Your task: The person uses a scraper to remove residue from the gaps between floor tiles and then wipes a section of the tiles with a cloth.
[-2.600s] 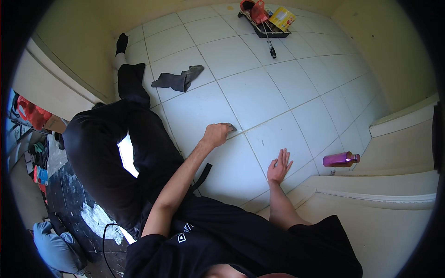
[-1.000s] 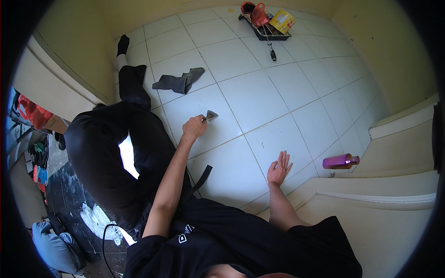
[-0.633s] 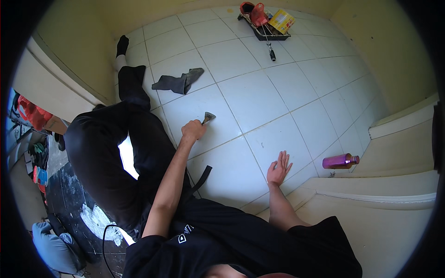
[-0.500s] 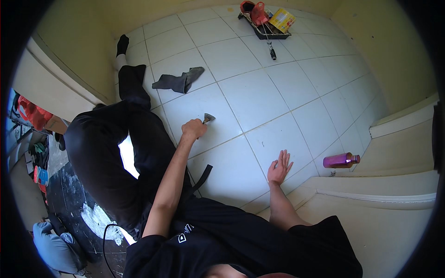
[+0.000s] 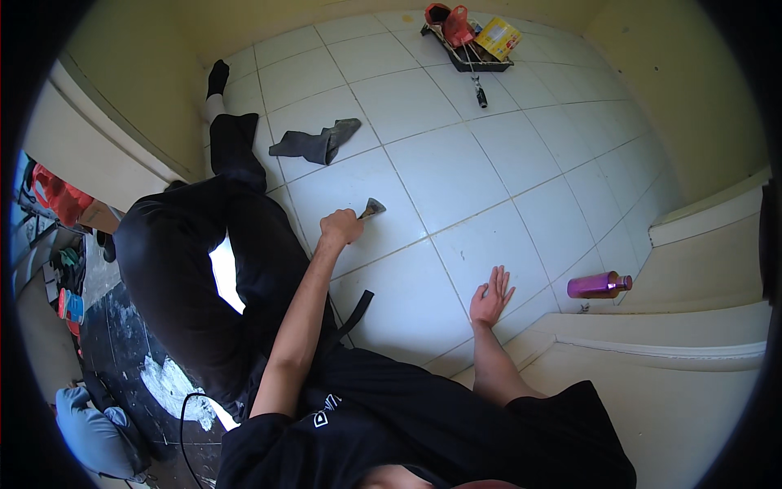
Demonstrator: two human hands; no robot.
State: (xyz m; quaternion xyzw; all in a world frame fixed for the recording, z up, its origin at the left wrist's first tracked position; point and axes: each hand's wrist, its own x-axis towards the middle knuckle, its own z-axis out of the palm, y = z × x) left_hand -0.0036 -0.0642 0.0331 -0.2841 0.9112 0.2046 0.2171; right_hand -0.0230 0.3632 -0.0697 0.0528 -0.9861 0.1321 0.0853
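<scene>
My left hand (image 5: 342, 226) is closed round the handle of a scraper (image 5: 374, 208). The scraper's short, flared metal blade points to the right over a white floor tile; whether it touches the tile I cannot tell, and the fist hides most of the handle. Lying flat on the tiles to the right, my right hand (image 5: 490, 300) has its fingers stretched out and holds nothing. A crumpled dark grey cloth (image 5: 316, 142) lies beyond my left hand.
Right of my right hand, a purple metallic bottle (image 5: 599, 284) lies on its side by the door frame (image 5: 660, 342). A black paint tray (image 5: 482, 65) with a red bag, a yellow box and a roller sits at the far wall. My black-trousered legs (image 5: 183, 253) stretch left.
The scraper has moved slightly to the right and its blade has turned, showing more of its face. My right hand stays put.
</scene>
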